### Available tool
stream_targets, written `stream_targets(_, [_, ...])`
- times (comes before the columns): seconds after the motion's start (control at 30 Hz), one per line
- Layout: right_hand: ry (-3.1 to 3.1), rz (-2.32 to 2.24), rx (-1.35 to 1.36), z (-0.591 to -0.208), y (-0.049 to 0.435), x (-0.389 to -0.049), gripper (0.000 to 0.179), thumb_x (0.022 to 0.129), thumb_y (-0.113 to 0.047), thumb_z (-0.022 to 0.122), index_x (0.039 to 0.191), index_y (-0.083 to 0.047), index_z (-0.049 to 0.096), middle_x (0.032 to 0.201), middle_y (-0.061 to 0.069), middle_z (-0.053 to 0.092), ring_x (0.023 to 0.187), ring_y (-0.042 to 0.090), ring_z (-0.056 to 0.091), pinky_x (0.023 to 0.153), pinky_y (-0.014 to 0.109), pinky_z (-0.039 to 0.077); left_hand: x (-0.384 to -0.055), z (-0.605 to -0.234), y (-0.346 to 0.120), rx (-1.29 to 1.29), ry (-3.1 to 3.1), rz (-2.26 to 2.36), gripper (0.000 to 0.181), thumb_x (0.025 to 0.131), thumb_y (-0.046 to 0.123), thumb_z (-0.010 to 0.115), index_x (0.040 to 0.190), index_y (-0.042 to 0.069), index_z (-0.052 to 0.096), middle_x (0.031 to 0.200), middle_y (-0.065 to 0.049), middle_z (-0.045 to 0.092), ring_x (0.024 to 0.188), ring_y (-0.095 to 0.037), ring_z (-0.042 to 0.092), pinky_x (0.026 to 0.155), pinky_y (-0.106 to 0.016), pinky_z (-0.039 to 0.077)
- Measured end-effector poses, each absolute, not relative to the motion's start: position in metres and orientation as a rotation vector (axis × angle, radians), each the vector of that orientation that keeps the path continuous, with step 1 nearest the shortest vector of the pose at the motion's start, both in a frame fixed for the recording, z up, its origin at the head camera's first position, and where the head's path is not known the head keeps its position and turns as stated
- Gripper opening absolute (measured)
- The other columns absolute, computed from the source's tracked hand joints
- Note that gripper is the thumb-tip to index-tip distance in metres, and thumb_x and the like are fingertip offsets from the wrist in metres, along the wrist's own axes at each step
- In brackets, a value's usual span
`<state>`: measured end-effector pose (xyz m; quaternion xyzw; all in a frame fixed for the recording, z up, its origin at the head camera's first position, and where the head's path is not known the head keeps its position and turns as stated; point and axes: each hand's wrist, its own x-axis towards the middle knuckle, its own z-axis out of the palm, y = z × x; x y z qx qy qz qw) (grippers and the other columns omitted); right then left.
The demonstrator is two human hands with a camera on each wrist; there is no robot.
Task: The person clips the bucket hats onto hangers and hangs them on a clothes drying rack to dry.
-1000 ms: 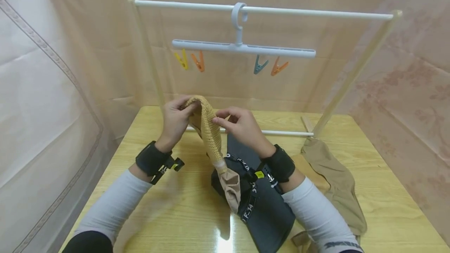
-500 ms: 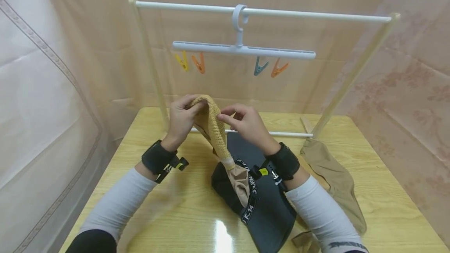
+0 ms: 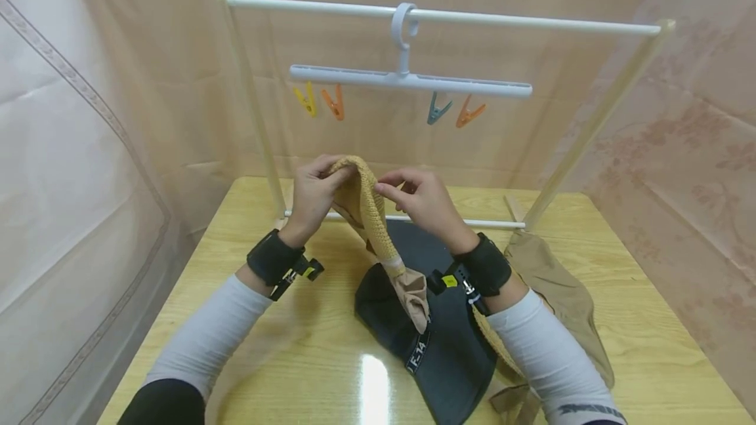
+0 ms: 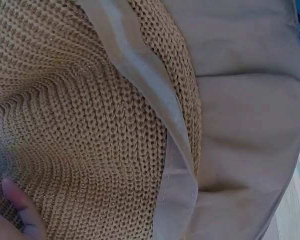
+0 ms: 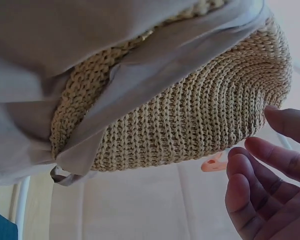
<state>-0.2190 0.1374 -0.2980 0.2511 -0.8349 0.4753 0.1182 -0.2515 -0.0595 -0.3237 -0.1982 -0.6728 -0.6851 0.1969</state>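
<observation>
A yellow knitted hat [image 3: 373, 222] with a beige fabric brim [image 3: 411, 294] hangs folded between the two hands, its crown upward. My left hand [image 3: 312, 199] pinches the crown from the left. On the far side, thumb and index finger of my right hand [image 3: 425, 205] pinch the knit edge, as the right wrist view shows. A pale inner band [image 5: 155, 82] runs round the hat's opening. Beneath lies a dark wide-brimmed hat [image 3: 455, 346] with a lettered strap [image 3: 419, 349], partly covered by the beige brim in the head view.
A white rack bar [image 3: 531, 19] carries a grey hanger [image 3: 354, 75] with yellow [image 3: 308, 101], orange and blue clips. A khaki cloth piece [image 3: 561, 307] lies at the table's right, partly behind the right forearm. The lower rack bar [image 3: 490, 223] crosses behind the hands.
Both hands have shifted right and slightly up, carrying the knitted hat along. Its brim has slid rightward over the dark hat's strap.
</observation>
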Motion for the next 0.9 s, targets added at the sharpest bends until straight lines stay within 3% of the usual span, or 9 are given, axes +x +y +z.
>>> stream_targets(0.27, [-2.443,1.401,0.683,-0.292,0.137,-0.217,0.019,0.092,-0.017,0.068,0.102,-0.002,0.074,0.098,0.014,0.073,0.055,0.012,0.055,0.053,0.023,0.047,-0.256,-0.324,-0.053,-0.536,-1.872,-1.929,0.022,0.086,0.005,0.073,0.104,-0.008,0.071,0.091,0.008,0.073,0.083,-0.003,0.067,0.076,-0.02,0.054])
stream_targets(0.53, [-2.458,1.404,0.656,-0.294,0.137,-0.219,0.019,0.093,-0.016,0.067,0.104,-0.002,0.073,0.099,0.014,0.073,0.061,0.02,0.059,0.057,0.023,0.05,-0.258,-0.323,-0.046,-0.498,-1.9,-1.906,0.021,0.084,0.003,0.073,0.103,-0.008,0.072,0.103,-0.024,0.072,0.081,0.001,0.066,0.077,-0.018,0.054])
stream_targets(0.77, [-2.444,1.386,0.638,-0.293,0.139,-0.223,0.019,0.092,-0.015,0.067,0.104,-0.001,0.073,0.096,0.015,0.073,0.062,0.025,0.06,0.057,0.023,0.05,-0.262,-0.324,-0.036,-0.525,-1.887,-1.904,0.02,0.085,0.003,0.073,0.102,-0.008,0.072,0.102,-0.027,0.071,0.08,0.002,0.066,0.075,-0.018,0.054])
stream_targets(0.9, [-2.45,1.366,0.64,-0.292,0.143,-0.223,0.02,0.093,-0.016,0.067,0.104,-0.002,0.073,0.096,0.015,0.073,0.061,0.021,0.06,0.058,0.024,0.05,-0.264,-0.323,-0.032,-0.518,-1.894,-1.92,0.02,0.085,0.004,0.073,0.102,-0.007,0.072,0.103,-0.027,0.07,0.08,0.002,0.066,0.075,-0.018,0.053])
